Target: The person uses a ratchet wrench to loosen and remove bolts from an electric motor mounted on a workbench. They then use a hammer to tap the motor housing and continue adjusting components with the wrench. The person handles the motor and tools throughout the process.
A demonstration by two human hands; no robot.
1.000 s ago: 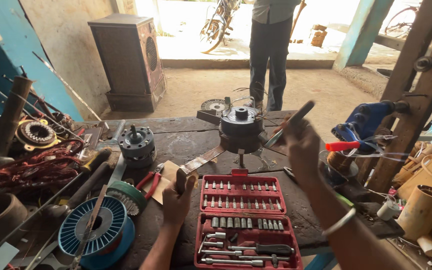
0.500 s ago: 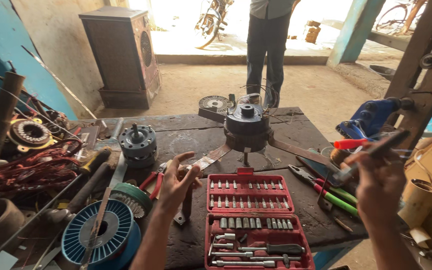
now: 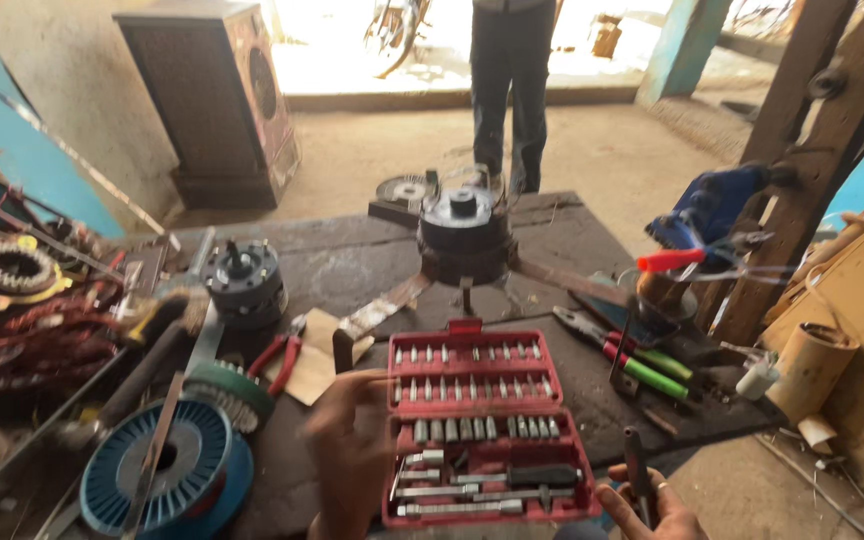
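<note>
An open red socket-and-bit case [image 3: 472, 345] lies on the dark workbench [image 3: 352, 255] in front of me. My left hand [image 3: 347, 445] is blurred at the case's left edge, fingers spread and reaching onto the upper tray, with nothing seen in it. My right hand [image 3: 652, 510] is low at the bottom right, just off the case's corner, closed around a slim dark rod-like tool [image 3: 636, 465] that points up. Behind the case stands a dark ceiling-fan motor [image 3: 462, 235] with flat blade arms.
A second small motor [image 3: 244, 282], red-handled pliers [image 3: 277, 355] and a blue wire spool [image 3: 157, 480] lie to the left. Green and red-handled pliers [image 3: 642, 365] and a cardboard tube [image 3: 812, 370] are on the right. A person [image 3: 512, 80] stands beyond the bench, near a wooden speaker box [image 3: 217, 90].
My right hand came down from beside the fan motor to the bottom right, still gripping the dark tool. My left hand moved from left of the case onto its left edge.
</note>
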